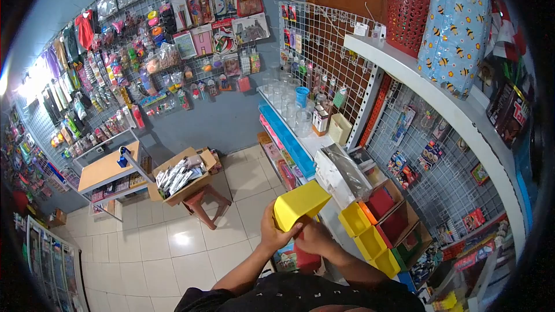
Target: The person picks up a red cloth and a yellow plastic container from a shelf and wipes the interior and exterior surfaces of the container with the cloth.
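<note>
A yellow plastic bin (300, 201) is held up in front of me, tilted, above the edge of the shelf unit. My left hand (274, 230) grips its near left side, with the thumb along the lower edge. At the lower right of the bin my right hand (314, 237) is closed against it, its fingers partly hidden. To the right, several smaller yellow bins (370, 243) stand in a row on the shelf. Beside them are an orange-edged box with a red inside (380, 203) and a green box (411, 249).
A white box with clear plastic wrap (342, 174) lies on the shelf beyond the bin. Glassware (287, 103) and a blue cup (302, 97) stand farther back. On a red stool (209, 207) rests a carton of packets (180, 178). A curved white shelf (439, 72) juts out at upper right.
</note>
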Available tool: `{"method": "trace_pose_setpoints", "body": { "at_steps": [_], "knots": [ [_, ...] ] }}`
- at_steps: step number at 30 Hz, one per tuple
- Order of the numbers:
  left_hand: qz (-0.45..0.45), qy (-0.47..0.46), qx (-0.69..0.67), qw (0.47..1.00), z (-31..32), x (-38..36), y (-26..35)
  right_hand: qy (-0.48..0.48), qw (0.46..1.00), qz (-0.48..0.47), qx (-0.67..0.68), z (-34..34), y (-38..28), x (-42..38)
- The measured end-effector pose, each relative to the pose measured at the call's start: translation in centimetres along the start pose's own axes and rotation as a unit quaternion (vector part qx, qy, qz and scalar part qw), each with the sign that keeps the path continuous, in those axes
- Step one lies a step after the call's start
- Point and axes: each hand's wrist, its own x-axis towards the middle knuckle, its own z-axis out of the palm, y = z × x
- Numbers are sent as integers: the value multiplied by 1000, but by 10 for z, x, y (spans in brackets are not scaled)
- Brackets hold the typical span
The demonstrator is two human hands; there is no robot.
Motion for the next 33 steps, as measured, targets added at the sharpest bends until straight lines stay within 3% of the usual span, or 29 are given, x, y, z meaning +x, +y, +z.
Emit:
{"method": "trace_pose_setpoints", "body": {
  "at_steps": [6, 8, 11, 13, 17, 20, 23, 25, 26, 29, 31, 33],
  "knots": [
    [-38, 2, -30, 999, -5, -2, -7, 19, 995, 19, -96, 14, 24, -1],
    [-61, -3, -66, 996, -9, -2, 1, 30, 996, 16, -77, 12, 24, -1],
    [-21, -24, 43, 999, -6, -6, 2, 15, 999, 36, -25, 8, 32, 6],
    [-12, -14, 39, 999, -7, -3, -1, -1, 999, 44, 18, 6, 31, 12],
    [-28, 14, -1, 1000, -19, 9, -6, 56, 996, -60, -20, 4, 25, 0],
    [-27, -6, -13, 1000, -16, 4, -11, 7, 1000, -4, -13, -4, 23, 8],
    [-5, -14, 66, 998, -12, 4, -1, -46, 997, 56, -32, -5, 20, 8],
    [-25, 16, 2, 1000, -14, 7, -6, -73, 992, 86, -56, -2, 19, 11],
    [-33, 23, -27, 999, -16, 9, -6, -2, 999, -4, -33, 7, 27, 4],
    [-41, 28, -34, 998, -25, 10, -8, -37, 994, -69, 79, -6, 31, -4],
    [-40, 35, -34, 998, -26, 10, -6, -26, 980, -15, 199, -11, 44, -2],
    [-44, 35, -55, 997, -20, 5, -9, 42, 979, 39, 194, -36, 14, 3]
  ]
}}
